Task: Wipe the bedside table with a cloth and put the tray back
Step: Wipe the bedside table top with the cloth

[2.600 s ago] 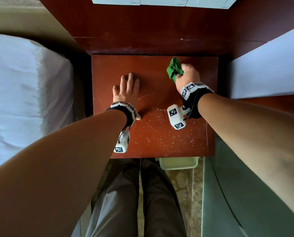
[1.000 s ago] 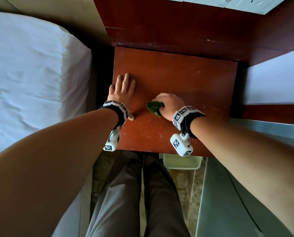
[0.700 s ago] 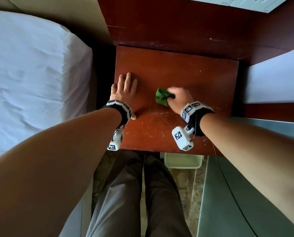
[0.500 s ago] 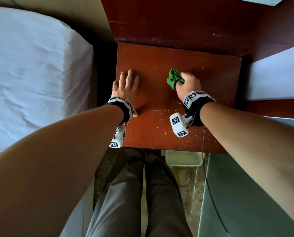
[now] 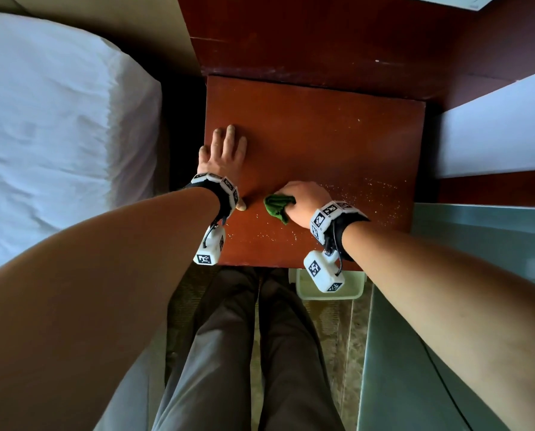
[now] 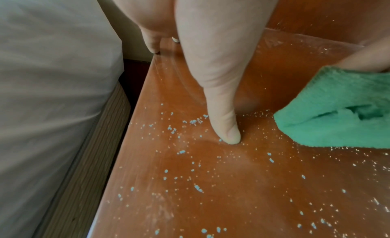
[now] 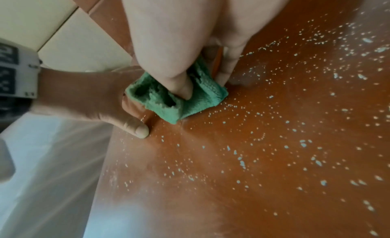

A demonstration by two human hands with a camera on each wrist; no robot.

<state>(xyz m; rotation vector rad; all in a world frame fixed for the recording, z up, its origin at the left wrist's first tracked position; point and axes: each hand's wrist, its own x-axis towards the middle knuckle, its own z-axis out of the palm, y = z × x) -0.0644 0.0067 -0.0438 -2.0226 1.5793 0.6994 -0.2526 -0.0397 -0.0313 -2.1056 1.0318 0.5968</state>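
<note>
The reddish-brown bedside table (image 5: 322, 126) is speckled with pale crumbs over its near half (image 7: 274, 150). My right hand (image 5: 302, 200) grips a bunched green cloth (image 5: 277, 207) (image 7: 179, 98) (image 6: 337, 111) and presses it on the tabletop near the middle front. My left hand (image 5: 224, 157) lies flat on the table's left edge, fingers straight, its thumb (image 6: 223, 124) touching the wood just left of the cloth. A pale green tray (image 5: 350, 292) sits on the floor under the table's front edge, partly hidden by my right wrist camera.
A white bed (image 5: 57, 135) stands close on the left, a dark wooden headboard wall (image 5: 322, 42) behind the table. A white mattress (image 5: 496, 129) and a grey-green surface (image 5: 431, 337) lie on the right. My legs (image 5: 244, 353) stand in front of the table.
My right hand has dragged the cloth from the table's back middle toward the front, close to my left thumb. The left hand has stayed flat at the left edge.
</note>
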